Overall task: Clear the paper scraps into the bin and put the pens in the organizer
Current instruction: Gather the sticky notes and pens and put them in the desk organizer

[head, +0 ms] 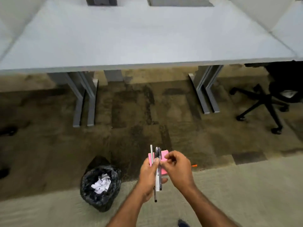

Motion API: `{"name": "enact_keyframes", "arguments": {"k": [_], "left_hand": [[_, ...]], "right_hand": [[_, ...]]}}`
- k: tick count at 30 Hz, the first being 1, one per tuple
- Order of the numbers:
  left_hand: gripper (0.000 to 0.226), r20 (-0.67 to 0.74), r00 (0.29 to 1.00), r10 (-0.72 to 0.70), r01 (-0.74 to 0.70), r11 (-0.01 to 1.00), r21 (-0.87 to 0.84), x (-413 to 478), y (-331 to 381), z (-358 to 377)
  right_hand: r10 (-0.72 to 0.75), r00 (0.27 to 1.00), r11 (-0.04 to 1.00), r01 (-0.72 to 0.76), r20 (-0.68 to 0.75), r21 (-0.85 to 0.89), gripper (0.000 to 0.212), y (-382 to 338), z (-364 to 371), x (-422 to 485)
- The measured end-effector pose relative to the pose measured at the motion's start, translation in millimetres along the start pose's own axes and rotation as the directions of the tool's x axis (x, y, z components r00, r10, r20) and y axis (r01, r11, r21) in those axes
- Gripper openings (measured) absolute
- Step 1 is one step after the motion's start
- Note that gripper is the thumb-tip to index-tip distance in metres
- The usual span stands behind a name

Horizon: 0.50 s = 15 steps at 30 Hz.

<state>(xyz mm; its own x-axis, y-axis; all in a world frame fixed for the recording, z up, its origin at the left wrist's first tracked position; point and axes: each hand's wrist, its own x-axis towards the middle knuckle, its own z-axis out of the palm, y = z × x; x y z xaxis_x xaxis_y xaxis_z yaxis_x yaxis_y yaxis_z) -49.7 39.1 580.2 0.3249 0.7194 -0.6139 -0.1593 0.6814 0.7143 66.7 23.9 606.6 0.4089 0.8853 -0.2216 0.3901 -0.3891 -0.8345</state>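
Observation:
My left hand (148, 173) grips a bundle of pens (156, 177) together with a pink sticky-note pad (163, 155), held upright over the floor. My right hand (177, 167) is pinched on the pad's right edge, touching the bundle. A small bin (91, 190) lined with a black bag stands on the floor to the left of my hands, with crumpled white paper scraps (102, 184) inside it. A small orange object (194, 165), maybe a pen, lies on the carpet just right of my right hand. No organizer is in view.
A wide grey desk (147, 38) spans the top of the view on grey metal legs (85, 99). A black office chair base (264, 104) sits at the right under the desk. Brown patterned carpet covers the floor.

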Motion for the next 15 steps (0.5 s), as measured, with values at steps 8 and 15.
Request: {"name": "enact_keyframes", "arguments": {"k": [8, 15], "left_hand": [[0.023, -0.002, 0.995, 0.095, -0.095, 0.995, 0.043, -79.6, 97.0, -11.3], [0.019, 0.002, 0.99, 0.142, -0.14, 0.976, 0.166, -90.4, 139.2, -15.7]], "right_hand": [[0.201, 0.968, 0.914, -0.241, 0.149, 0.326, 0.045, -95.6, -5.2, -39.6], [0.205, 0.929, 0.709, -0.359, 0.31, 0.607, 0.023, -144.3, 0.5, -48.9]]}}
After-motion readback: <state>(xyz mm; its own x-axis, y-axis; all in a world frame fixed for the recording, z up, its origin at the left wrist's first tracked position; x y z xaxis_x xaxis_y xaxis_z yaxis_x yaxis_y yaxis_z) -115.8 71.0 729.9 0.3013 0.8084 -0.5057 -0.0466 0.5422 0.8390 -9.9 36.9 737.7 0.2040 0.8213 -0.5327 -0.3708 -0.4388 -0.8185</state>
